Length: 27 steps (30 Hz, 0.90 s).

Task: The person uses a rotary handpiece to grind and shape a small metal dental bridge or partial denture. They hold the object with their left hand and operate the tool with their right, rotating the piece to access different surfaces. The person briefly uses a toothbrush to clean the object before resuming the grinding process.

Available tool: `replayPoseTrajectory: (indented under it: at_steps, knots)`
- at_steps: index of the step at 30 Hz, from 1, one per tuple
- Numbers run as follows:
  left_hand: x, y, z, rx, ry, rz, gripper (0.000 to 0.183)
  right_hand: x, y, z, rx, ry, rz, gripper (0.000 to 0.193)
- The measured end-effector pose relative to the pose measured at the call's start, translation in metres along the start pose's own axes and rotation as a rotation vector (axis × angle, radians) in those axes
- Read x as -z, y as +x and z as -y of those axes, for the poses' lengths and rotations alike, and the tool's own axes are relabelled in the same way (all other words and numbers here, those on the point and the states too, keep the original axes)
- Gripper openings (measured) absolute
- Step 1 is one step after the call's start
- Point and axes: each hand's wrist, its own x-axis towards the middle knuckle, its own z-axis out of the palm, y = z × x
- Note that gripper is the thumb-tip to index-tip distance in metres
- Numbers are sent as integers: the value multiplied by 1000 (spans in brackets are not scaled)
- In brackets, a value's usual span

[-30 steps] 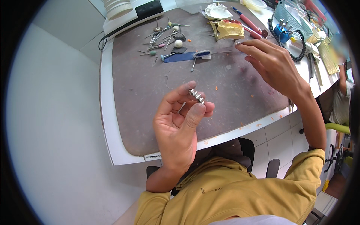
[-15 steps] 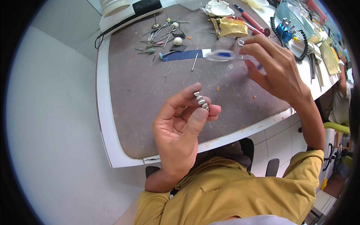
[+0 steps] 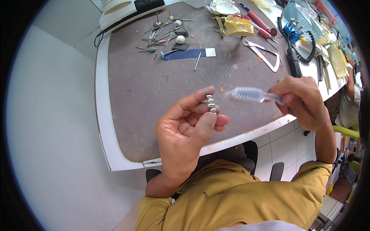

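Note:
Between the thumb and fingers of my left hand (image 3: 181, 133) is a small, shiny metal dental bridge (image 3: 211, 104) of several joined teeth, held upright above the front of the bench. My right hand (image 3: 304, 102) is closed around the handle of a clear brush (image 3: 246, 94) shaped like a toothbrush. Its pale bristle head points left toward the bridge, with a gap between them. Motion blurs the brush slightly.
A grey-brown mat (image 3: 142, 111) covers the bench. Rotary burs (image 3: 160, 32), a blue strip (image 3: 185, 54), a metal caliper (image 3: 266, 54), a gold-coloured dental model (image 3: 238, 26) and a black handpiece (image 3: 293, 61) lie beyond my hands. Another person's arm (image 3: 351, 79) shows at far right.
My right hand has come nearer and down with the brush, uncovering the caliper. The brush's bristles now show. My left hand still holds the bridge, turned a little.

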Motion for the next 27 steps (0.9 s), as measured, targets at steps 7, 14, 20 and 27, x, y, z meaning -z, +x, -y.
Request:
replayPoseTrajectory:
  at_steps: [7, 14, 20, 27]
  knots:
    - [-1, -3, 0, 8, 63, 10, 38, -15, 29, 8, 41, -82, 150, 13]
    - [-7, -1, 0, -6, 56, -5, 36, -12, 42, 22, 127, -62, 78, 14]
    - [-3, -1, 0, -6, 109, 20, 32, 3, 15, 8, 63, -254, 174, 22]
    - [-9, 0, 0, 36, 86, 9, 34, 23, 3, 20, 4, -282, 131, 12]
